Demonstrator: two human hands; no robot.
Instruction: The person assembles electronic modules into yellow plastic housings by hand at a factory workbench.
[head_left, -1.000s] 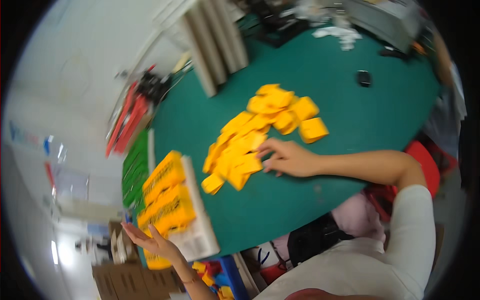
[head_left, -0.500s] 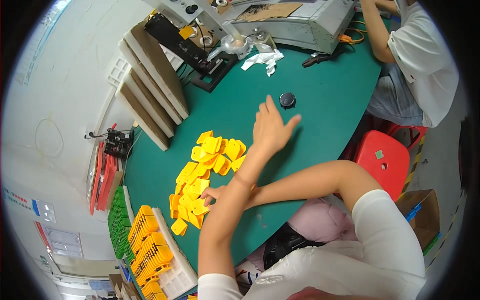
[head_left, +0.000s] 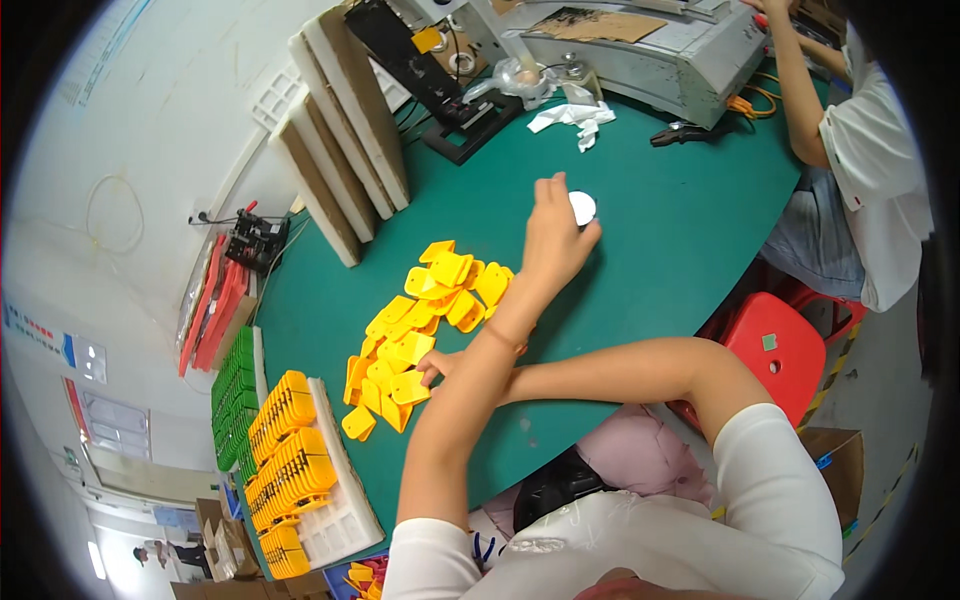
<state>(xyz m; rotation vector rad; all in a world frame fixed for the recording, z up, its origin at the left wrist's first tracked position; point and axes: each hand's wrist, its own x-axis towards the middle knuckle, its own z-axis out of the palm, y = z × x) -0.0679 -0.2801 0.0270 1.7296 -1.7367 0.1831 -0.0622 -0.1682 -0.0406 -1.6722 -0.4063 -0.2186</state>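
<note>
While the two bare forearms cross over the smooth green tabletop (head_left: 690,230), the left hand (head_left: 553,240) lies farther out, its fingers extended close together and the thumb spread apart; a round, white-faced disc (head_left: 583,208) sits just beside it, in the space between forefinger and thumb, though whether they touch it I cannot tell. Partly hidden behind the left forearm, the right hand (head_left: 445,368) rests at the near side of a loose heap of yellow plastic pieces (head_left: 382,375), thin, flat and round-cornered, some pierced by a small hole. Its visible fingers are slightly bent against the heap, but I cannot tell whether they grip a piece. To the left, similar yellow pieces (head_left: 290,475) stand on edge in tight rows on a white, gridded tray (head_left: 343,500), with green rows (head_left: 232,400) beyond.
</note>
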